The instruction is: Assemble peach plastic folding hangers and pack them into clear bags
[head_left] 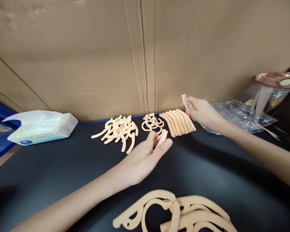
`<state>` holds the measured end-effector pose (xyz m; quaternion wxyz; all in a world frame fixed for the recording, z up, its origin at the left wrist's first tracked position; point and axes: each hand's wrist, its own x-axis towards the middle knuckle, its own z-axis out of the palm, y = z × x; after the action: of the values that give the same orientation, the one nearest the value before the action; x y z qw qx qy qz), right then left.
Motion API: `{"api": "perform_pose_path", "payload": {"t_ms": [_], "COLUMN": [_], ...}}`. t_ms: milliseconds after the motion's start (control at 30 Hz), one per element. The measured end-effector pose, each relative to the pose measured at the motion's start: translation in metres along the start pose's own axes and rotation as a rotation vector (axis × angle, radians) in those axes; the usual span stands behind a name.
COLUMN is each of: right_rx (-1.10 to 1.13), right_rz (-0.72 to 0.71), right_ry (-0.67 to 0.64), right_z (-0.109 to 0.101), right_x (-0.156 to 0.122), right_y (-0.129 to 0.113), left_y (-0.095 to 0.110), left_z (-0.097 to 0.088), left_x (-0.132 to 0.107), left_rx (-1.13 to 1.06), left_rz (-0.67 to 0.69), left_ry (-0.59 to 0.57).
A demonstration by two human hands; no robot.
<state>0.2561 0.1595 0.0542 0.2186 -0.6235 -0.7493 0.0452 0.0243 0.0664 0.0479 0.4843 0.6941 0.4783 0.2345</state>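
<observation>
My left hand (145,154) pinches a small beige rubber strap piece (162,138) between thumb and fingers, just in front of a small pile of beige ring-shaped pieces (152,122). My right hand (200,111) is closed on another beige strap piece (184,100), held up beside a neat row of straight beige strips (177,122). A loose heap of hook-shaped beige pieces (119,130) lies to the left of the rings. All of it rests on a black table (50,170).
Large beige curved strap parts (176,212) lie at the near edge. A pack of tissues (42,127) sits at the left. Clear plastic wrap (241,114) and a brown-lidded bottle (275,90) stand at the right. A cardboard wall (111,54) closes the back.
</observation>
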Motion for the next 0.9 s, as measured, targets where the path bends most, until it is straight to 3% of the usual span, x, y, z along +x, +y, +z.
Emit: {"api": "perform_pose_path", "payload": {"t_ms": [133, 267, 467, 633, 733, 800, 900], "right_rx": [-0.29, -0.351, -0.433, -0.487, -0.5, -0.378, 0.325], "right_rz": [0.064, 0.09, 0.085, 0.029, 0.023, -0.028, -0.243], "right_ry": [-0.02, -0.069, -0.112, -0.137, -0.069, -0.033, -0.175], "right_z": [0.013, 0.026, 0.026, 0.021, 0.015, 0.008, -0.002], "right_x": [0.021, 0.027, 0.027, 0.023, 0.015, 0.005, -0.014], "right_y": [0.022, 0.027, 0.025, 0.017, 0.001, -0.016, -0.042], "left_y": [-0.002, 0.004, 0.021, 0.015, 0.011, 0.012, 0.014], "left_z": [-0.004, -0.011, -0.016, -0.019, -0.022, -0.022, -0.019], "left_x": [0.012, 0.025, 0.031, 0.035, 0.036, 0.035, 0.03], "left_rx": [-0.033, -0.185, -0.325, -0.434, -0.453, -0.417, -0.324], "left_rz": [0.006, -0.027, -0.073, -0.084, -0.05, -0.018, 0.054], "left_ry": [0.094, 0.028, 0.067, 0.211, 0.251, 0.244, 0.161]}}
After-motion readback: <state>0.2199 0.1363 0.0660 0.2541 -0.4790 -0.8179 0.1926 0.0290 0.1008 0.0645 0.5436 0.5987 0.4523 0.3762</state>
